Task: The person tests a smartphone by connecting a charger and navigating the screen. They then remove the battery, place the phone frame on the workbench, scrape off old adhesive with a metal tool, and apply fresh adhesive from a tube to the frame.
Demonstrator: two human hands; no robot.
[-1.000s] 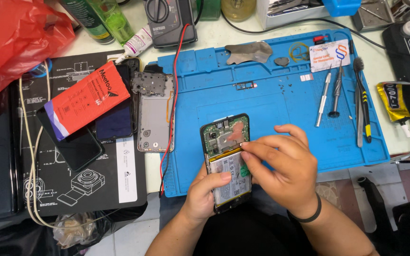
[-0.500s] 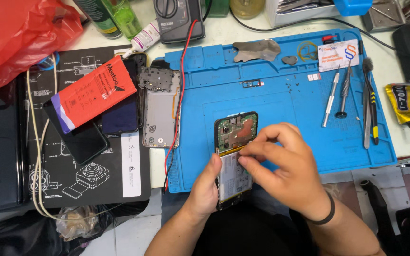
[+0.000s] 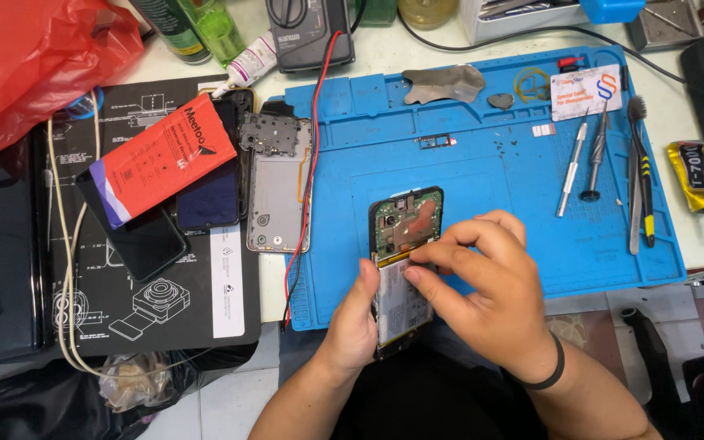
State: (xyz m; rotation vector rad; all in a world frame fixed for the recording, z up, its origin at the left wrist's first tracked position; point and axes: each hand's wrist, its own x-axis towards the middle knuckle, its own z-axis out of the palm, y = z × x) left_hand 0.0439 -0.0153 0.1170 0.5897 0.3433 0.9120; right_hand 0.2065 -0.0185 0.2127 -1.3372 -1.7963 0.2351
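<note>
left hand (image 3: 354, 314) grips the left edge of the opened black smartphone with bare green circuit board and white battery (image 3: 403, 269) | right hand (image 3: 482, 281) pinches its fingertips at the board-battery seam | phone lies at the near edge of the blue silicone repair mat (image 3: 482, 163) | grey metal back cover (image 3: 279, 191) left of mat | steel screwdrivers (image 3: 584, 159) to the right

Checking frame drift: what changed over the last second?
Little. The right hand slid its fingers slightly along the top edge of the battery on the opened phone; the left hand kept its grip on the phone's lower left side. The camera view shifted a bit. The back cover, the tools and the blue mat stayed put.
</note>
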